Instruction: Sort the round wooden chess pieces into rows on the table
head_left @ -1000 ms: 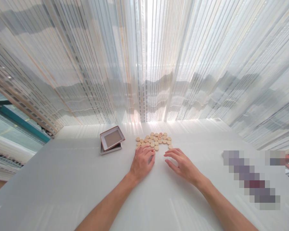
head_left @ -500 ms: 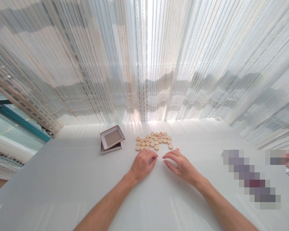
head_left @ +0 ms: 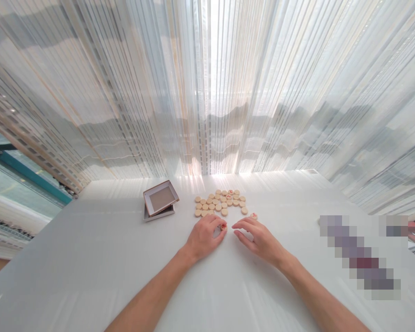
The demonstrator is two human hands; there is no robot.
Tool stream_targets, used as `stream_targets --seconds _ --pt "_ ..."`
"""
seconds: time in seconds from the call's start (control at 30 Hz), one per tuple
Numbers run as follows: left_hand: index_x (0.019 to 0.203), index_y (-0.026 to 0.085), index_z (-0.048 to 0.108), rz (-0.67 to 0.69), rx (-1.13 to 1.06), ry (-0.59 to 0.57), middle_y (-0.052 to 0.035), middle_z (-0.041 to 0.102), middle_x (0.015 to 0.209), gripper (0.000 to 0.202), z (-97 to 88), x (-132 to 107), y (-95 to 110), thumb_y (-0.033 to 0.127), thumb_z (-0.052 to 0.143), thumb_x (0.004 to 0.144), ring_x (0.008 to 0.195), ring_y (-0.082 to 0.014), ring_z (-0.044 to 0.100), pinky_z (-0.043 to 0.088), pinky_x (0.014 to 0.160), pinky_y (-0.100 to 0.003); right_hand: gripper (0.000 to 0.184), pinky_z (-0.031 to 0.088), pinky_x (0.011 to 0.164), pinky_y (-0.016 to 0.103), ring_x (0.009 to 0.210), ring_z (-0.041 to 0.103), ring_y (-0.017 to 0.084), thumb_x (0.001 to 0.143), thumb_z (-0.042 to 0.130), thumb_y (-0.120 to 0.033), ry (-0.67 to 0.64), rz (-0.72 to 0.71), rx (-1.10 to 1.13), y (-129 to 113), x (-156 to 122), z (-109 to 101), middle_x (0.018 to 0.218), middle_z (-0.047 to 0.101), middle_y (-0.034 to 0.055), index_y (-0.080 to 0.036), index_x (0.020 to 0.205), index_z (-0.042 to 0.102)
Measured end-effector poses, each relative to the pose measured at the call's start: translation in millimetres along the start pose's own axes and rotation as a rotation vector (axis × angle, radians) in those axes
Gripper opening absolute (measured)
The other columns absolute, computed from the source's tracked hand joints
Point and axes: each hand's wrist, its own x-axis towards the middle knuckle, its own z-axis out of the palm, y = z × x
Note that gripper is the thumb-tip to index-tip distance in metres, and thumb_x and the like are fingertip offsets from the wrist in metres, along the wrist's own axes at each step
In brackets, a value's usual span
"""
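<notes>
Between the thumb and fingertips of my left hand (head_left: pixel 204 236) is a round wooden xiangqi piece (head_left: pixel 223 227), its red character facing up. Just to the right, my right hand (head_left: pixel 259 237) hovers with thumb and fingers apart and nothing between them. Another piece with a red mark (head_left: pixel 254 216) lies just beyond the right hand's knuckles. Past both hands, several light wooden discs (head_left: pixel 218 208) lie in a loose cluster, most with blank sides up. Two in its far part, one of them a red-marked disc (head_left: pixel 231 192), show red characters.
Left of the discs, a shallow box lid (head_left: pixel 161 198) rests tilted on a box tray (head_left: pixel 159 215). The white table (head_left: pixel 90 258) runs back to a translucent strip curtain (head_left: pixel 207 115). At the right lies a pixelated long shape (head_left: pixel 359 256).
The piece in my left hand now shows its red face, where before only a sliver showed between the fingers. My right hand has barely moved.
</notes>
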Motion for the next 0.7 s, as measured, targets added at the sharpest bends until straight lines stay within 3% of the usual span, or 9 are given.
stream_targets --seconds 0.13,0.5,0.6,0.7 --pt "0.109 0.023 0.066 0.048 -0.066 -0.024 -0.0025 0.067 0.098 0.022 0.4 -2 0 0.016 0.064 0.088 0.073 -0.0144 0.062 0.054 0.078 -0.031 0.018 0.054 0.079 0.034 0.094 0.066 0.022 0.099 0.052 -0.027 -0.006 0.001 -0.001 0 0 1 0.103 0.07 0.0069 -0.027 0.111 0.066" --pt "0.102 0.021 0.067 0.021 -0.276 0.055 -0.0055 0.064 0.105 0.014 1.2 -3 -5 0.015 0.06 0.091 0.09 -0.0167 0.065 0.056 0.08 -0.029 0.015 0.053 0.08 0.033 0.091 0.067 0.019 0.098 0.054 -0.026 -0.011 0.023 0.015 3 -1 6 0.1 0.072 0.0034 -0.026 0.108 0.064" --pt "0.096 0.021 0.067 -0.051 -0.411 0.097 -0.0043 0.068 0.098 0.007 -0.1 -3 -1 0.017 0.065 0.089 0.09 -0.0172 0.066 0.056 0.077 -0.028 0.014 0.053 0.08 0.033 0.09 0.067 0.018 0.096 0.056 -0.024 -0.003 0.032 0.034 5 -1 8 0.1 0.071 0.0027 -0.026 0.11 0.061" --pt "0.097 0.02 0.065 -0.218 -0.581 0.153 -0.0028 0.069 0.093 0.013 0.0 -2 5 0.023 0.071 0.086 0.085 -0.0164 0.068 0.057 0.078 -0.029 0.017 0.052 0.08 0.034 0.09 0.066 0.018 0.095 0.059 -0.023 0.012 0.016 0.052 5 -2 9 0.101 0.07 0.0021 -0.027 0.111 0.058"
